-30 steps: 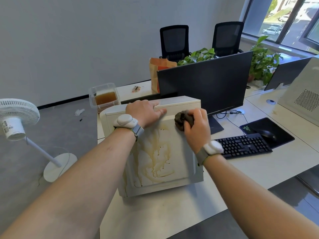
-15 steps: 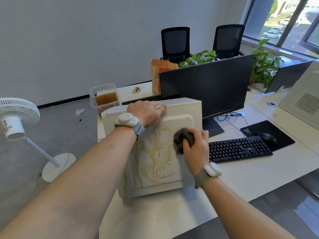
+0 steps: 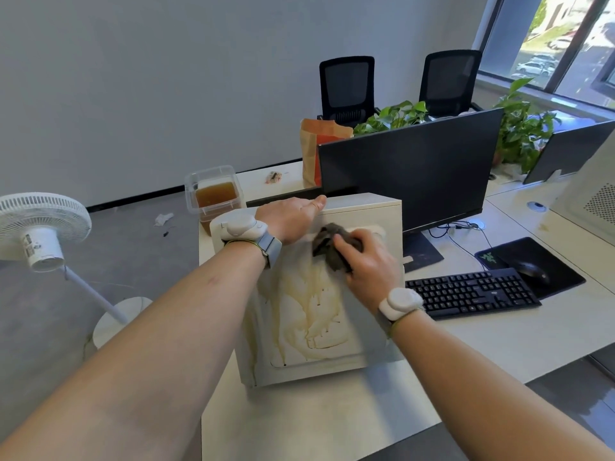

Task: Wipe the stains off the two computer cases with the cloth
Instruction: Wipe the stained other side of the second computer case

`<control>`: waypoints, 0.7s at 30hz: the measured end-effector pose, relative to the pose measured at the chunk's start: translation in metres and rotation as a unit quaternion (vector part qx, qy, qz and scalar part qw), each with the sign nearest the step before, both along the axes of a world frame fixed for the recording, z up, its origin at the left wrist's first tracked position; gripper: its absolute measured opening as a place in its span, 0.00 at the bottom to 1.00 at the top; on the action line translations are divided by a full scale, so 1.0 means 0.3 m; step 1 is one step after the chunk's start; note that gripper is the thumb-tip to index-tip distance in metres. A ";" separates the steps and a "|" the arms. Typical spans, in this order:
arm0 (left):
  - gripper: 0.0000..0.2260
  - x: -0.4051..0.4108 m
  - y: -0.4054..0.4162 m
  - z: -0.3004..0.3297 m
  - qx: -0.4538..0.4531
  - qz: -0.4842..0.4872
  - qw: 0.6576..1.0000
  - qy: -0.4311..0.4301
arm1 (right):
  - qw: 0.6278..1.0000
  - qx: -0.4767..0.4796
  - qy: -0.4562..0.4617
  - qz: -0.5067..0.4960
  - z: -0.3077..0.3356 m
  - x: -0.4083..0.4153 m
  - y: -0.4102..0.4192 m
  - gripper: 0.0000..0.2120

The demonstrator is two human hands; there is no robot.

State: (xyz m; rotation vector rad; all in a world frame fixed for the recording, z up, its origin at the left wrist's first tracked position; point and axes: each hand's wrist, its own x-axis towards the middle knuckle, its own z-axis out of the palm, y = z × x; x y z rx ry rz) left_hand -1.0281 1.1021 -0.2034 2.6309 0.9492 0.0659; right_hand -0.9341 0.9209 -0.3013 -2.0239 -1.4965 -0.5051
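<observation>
Right hand (image 3: 369,264) curled round the dark cloth (image 3: 329,244), pressing it to the upper part of the stained side panel of the white computer case (image 3: 332,327). Left hand (image 3: 289,217) rests on the case's top edge, fingers draped over the far side, thumb pointing to 3 o'clock. Brown drip stains (image 3: 312,314) spread at 6 o'clock from the cloth. Case stands on the desk (image 3: 332,420). Second case (image 3: 595,201) far out at 2 o'clock; keyboard (image 3: 472,291) at 3 o'clock, monitor (image 3: 409,168) behind.
</observation>
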 end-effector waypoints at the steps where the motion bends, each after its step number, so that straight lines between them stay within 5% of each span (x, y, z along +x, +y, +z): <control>1: 0.30 -0.002 0.001 0.002 -0.003 0.002 1.000 -0.001 | 0.999 0.009 0.016 -0.027 -0.006 0.036 -0.039 0.20; 7: 0.31 0.003 -0.002 0.005 -0.018 0.020 0.999 0.017 | 0.965 0.045 0.183 -0.180 0.000 0.133 -0.131 0.20; 11: 0.25 0.008 0.003 0.037 -0.037 0.023 0.998 0.050 | 0.980 0.072 0.163 -0.084 0.074 0.007 -0.007 0.21; 16: 0.32 -0.005 0.001 0.088 -0.160 0.066 0.984 0.031 | 0.995 -0.026 0.087 0.036 0.093 -0.235 0.187 0.20; 21: 0.30 -0.014 -0.015 0.101 -0.156 0.043 0.986 0.042 | 0.991 -0.092 0.049 0.087 0.126 -0.272 0.220 0.18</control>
